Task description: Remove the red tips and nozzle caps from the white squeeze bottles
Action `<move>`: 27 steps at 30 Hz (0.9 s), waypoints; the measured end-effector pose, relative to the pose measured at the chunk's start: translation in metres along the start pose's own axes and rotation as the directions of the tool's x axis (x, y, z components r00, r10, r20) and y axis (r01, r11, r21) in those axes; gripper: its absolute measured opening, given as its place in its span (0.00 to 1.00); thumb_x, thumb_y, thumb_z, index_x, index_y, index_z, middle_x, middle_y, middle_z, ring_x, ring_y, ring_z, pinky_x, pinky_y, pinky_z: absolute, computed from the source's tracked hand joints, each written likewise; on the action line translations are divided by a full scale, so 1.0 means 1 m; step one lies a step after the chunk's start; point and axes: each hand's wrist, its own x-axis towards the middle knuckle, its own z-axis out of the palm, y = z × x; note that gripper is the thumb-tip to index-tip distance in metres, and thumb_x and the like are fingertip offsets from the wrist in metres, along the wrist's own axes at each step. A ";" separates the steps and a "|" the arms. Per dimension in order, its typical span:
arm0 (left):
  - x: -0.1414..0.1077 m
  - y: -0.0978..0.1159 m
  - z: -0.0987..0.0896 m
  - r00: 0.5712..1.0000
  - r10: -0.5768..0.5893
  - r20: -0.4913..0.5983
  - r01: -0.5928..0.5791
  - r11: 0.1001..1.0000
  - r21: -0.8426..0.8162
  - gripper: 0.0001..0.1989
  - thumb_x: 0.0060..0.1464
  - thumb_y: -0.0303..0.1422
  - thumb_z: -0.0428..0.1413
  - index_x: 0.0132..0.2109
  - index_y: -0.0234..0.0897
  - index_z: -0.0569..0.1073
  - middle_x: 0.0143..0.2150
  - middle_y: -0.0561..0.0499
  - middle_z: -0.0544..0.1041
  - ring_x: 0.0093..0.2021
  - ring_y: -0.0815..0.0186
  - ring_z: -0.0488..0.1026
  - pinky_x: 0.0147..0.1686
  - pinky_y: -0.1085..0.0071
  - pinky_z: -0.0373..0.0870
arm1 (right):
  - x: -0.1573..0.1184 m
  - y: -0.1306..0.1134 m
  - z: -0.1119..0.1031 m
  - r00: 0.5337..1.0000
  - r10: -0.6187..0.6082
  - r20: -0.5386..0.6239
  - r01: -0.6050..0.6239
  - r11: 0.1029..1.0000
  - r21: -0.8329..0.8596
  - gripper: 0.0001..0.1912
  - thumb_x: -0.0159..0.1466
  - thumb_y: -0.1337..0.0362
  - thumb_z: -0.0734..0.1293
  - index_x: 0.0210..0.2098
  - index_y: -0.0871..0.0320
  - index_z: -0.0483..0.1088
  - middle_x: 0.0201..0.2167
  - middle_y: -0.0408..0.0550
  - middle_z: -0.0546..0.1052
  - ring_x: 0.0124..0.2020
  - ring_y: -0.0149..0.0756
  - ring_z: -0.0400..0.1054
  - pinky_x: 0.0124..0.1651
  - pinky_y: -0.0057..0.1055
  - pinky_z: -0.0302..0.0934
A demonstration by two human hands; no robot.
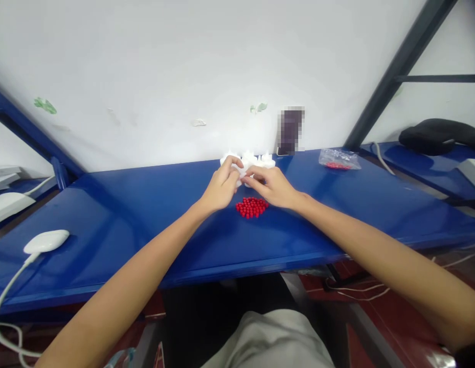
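My left hand (pixel 224 185) is closed on a small white plastic piece (pixel 242 172), mostly hidden by the fingers. Thumb and forefinger of my right hand (pixel 273 186) are pinched together against that piece; a hint of red shows at their tips, too small to make out. Just behind both hands, several white plastic pieces (pixel 266 160) stand in a group on the blue table (pixel 153 204). A cluster of small red cylindrical pieces (pixel 251 207) lies on the table right below my hands.
A phone-like dark device (pixel 291 132), blurred out, leans against the wall. To its right lies a clear plastic bag (pixel 339 159) with red pieces inside. A white device with a cable (pixel 47 241) rests on the left side. Metal frame posts (pixel 394 76) rise at both sides.
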 end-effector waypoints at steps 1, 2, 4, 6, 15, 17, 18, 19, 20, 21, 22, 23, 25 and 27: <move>0.001 -0.003 0.002 0.999 0.040 0.008 -0.040 0.999 -0.006 0.06 0.61 0.29 0.45 0.45 0.40 0.62 0.26 0.58 0.65 0.23 0.71 0.62 0.27 0.74 0.61 | -0.001 0.001 -0.001 1.000 0.010 -0.007 -0.010 1.000 0.009 0.15 0.72 0.53 0.59 0.39 0.57 0.71 0.21 0.39 0.70 0.22 0.29 0.59 0.29 0.28 0.53; 0.000 -0.005 0.004 0.997 0.075 0.016 -0.075 0.997 0.001 0.06 0.62 0.29 0.45 0.46 0.40 0.63 0.27 0.58 0.66 0.24 0.71 0.63 0.28 0.74 0.62 | -0.002 0.002 -0.001 1.000 0.021 -0.009 -0.021 1.000 0.016 0.15 0.71 0.53 0.59 0.40 0.57 0.70 0.23 0.40 0.71 0.23 0.29 0.60 0.30 0.28 0.53; -0.002 -0.008 0.008 0.992 0.129 0.019 -0.129 0.990 0.051 0.07 0.64 0.31 0.46 0.49 0.40 0.64 0.28 0.56 0.67 0.26 0.71 0.65 0.30 0.73 0.64 | -0.004 0.003 -0.002 0.999 0.039 -0.004 -0.039 0.999 0.010 0.15 0.71 0.52 0.59 0.41 0.56 0.69 0.24 0.40 0.72 0.23 0.30 0.61 0.30 0.28 0.55; -0.004 -0.010 0.012 0.987 0.159 -0.026 -0.155 0.979 0.130 0.12 0.66 0.34 0.47 0.54 0.40 0.63 0.31 0.54 0.70 0.29 0.69 0.67 0.33 0.72 0.65 | -0.005 0.005 -0.002 0.999 0.046 -0.027 -0.046 0.999 -0.011 0.14 0.72 0.52 0.59 0.40 0.55 0.68 0.24 0.40 0.71 0.23 0.30 0.62 0.31 0.29 0.56; 0.001 -0.024 -0.008 0.966 0.184 -0.184 -0.086 0.893 0.441 0.14 0.63 0.29 0.43 0.33 0.36 0.71 0.29 0.51 0.71 0.32 0.64 0.68 0.38 0.67 0.64 | -0.001 0.022 -0.011 0.933 0.166 -0.318 -0.186 0.982 -0.032 0.13 0.71 0.52 0.60 0.41 0.54 0.67 0.19 0.38 0.65 0.21 0.32 0.60 0.30 0.31 0.54; -0.002 -0.025 -0.011 0.969 0.203 -0.138 -0.109 0.860 0.498 0.13 0.59 0.28 0.44 0.28 0.37 0.67 0.30 0.50 0.69 0.33 0.63 0.68 0.39 0.65 0.64 | 0.001 0.025 -0.011 0.933 0.153 -0.325 -0.188 0.979 -0.080 0.12 0.69 0.53 0.63 0.39 0.55 0.69 0.19 0.38 0.65 0.21 0.32 0.59 0.31 0.31 0.54; -0.003 -0.025 -0.011 0.971 0.210 -0.111 -0.125 0.848 0.514 0.12 0.58 0.28 0.44 0.27 0.37 0.66 0.30 0.50 0.68 0.34 0.62 0.68 0.40 0.65 0.64 | 0.002 0.026 -0.011 0.931 0.148 -0.334 -0.191 0.976 -0.100 0.12 0.68 0.54 0.64 0.38 0.56 0.70 0.19 0.38 0.66 0.21 0.31 0.59 0.31 0.31 0.54; -0.005 -0.024 -0.011 0.973 0.218 -0.077 -0.146 0.840 0.522 0.12 0.58 0.28 0.44 0.27 0.37 0.65 0.31 0.49 0.68 0.34 0.62 0.68 0.40 0.64 0.65 | 0.003 0.027 -0.010 0.928 0.146 -0.343 -0.196 0.974 -0.115 0.11 0.67 0.54 0.65 0.37 0.56 0.71 0.18 0.38 0.66 0.21 0.31 0.59 0.31 0.30 0.54; -0.006 -0.023 -0.010 0.973 0.228 -0.040 -0.174 0.832 0.526 0.12 0.58 0.29 0.44 0.28 0.37 0.65 0.32 0.49 0.68 0.35 0.62 0.68 0.40 0.64 0.65 | 0.004 0.028 -0.009 0.926 0.143 -0.351 -0.199 0.972 -0.128 0.11 0.67 0.55 0.65 0.37 0.56 0.72 0.18 0.38 0.67 0.21 0.31 0.59 0.31 0.30 0.54; -0.007 -0.021 -0.009 0.970 0.244 0.001 -0.207 0.823 0.529 0.11 0.59 0.29 0.44 0.29 0.37 0.65 0.33 0.48 0.68 0.36 0.61 0.68 0.41 0.64 0.66 | 0.005 0.029 -0.008 0.924 0.139 -0.355 -0.200 0.970 -0.139 0.11 0.66 0.55 0.66 0.37 0.57 0.73 0.18 0.38 0.67 0.21 0.31 0.59 0.31 0.30 0.55; -0.008 -0.020 -0.008 0.964 0.263 0.040 -0.244 0.813 0.529 0.11 0.60 0.28 0.43 0.30 0.37 0.66 0.34 0.48 0.68 0.37 0.61 0.68 0.41 0.63 0.66 | 0.005 0.030 -0.008 0.924 0.135 -0.359 -0.200 0.968 -0.151 0.11 0.66 0.55 0.66 0.36 0.57 0.74 0.18 0.39 0.68 0.21 0.31 0.60 0.31 0.30 0.55; -0.008 -0.019 -0.007 0.956 0.283 0.070 -0.277 0.804 0.526 0.11 0.61 0.28 0.43 0.32 0.36 0.67 0.36 0.47 0.68 0.37 0.61 0.68 0.43 0.63 0.67 | 0.006 0.031 -0.007 0.924 0.129 -0.361 -0.199 0.966 -0.164 0.12 0.66 0.56 0.66 0.37 0.58 0.75 0.18 0.39 0.68 0.21 0.32 0.60 0.32 0.31 0.55; -0.009 -0.017 -0.005 0.943 0.317 0.098 -0.320 0.791 0.521 0.11 0.64 0.28 0.42 0.38 0.35 0.69 0.39 0.46 0.68 0.40 0.61 0.69 0.46 0.63 0.68 | 0.008 0.032 -0.006 0.926 0.119 -0.357 -0.196 0.962 -0.189 0.12 0.66 0.56 0.66 0.38 0.58 0.76 0.18 0.40 0.69 0.22 0.32 0.61 0.32 0.31 0.55; -0.009 -0.017 -0.004 0.935 0.340 0.103 -0.342 0.779 0.526 0.10 0.66 0.29 0.43 0.43 0.35 0.70 0.42 0.46 0.69 0.43 0.61 0.69 0.48 0.63 0.68 | 0.010 0.034 -0.005 0.936 0.119 -0.330 -0.196 0.958 -0.210 0.12 0.67 0.57 0.65 0.39 0.58 0.76 0.19 0.40 0.70 0.22 0.32 0.62 0.33 0.31 0.55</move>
